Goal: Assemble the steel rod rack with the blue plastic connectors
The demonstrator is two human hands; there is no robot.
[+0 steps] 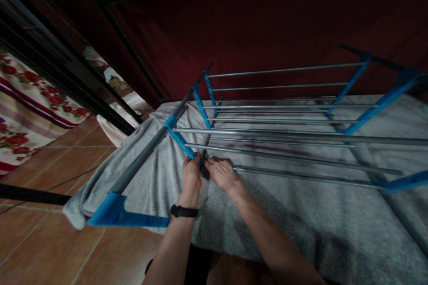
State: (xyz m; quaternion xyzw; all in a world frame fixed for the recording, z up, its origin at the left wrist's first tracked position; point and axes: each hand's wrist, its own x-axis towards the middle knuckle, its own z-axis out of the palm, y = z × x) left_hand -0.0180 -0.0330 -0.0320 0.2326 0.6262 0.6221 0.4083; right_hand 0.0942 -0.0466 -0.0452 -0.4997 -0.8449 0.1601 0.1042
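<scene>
Two hands at a blue-and-steel rack lying on a grey blanket.

Head view: the left hand (191, 173), a black band (183, 211) on its wrist, closes its fingers around a blue bracket (180, 140). Just beside it, the right hand (222, 173) rests half-open on a steel rod (301, 176), its grip unclear. The rack (277, 120) stretches beyond the fingers over the blanket (301, 222); tiled floor (43, 240) lies to their left.

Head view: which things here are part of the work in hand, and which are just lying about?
In hand:
left hand on blue bracket
right hand at metal rod
rack frame

Lying about:
grey blanket
floral cloth
tiled floor
</scene>
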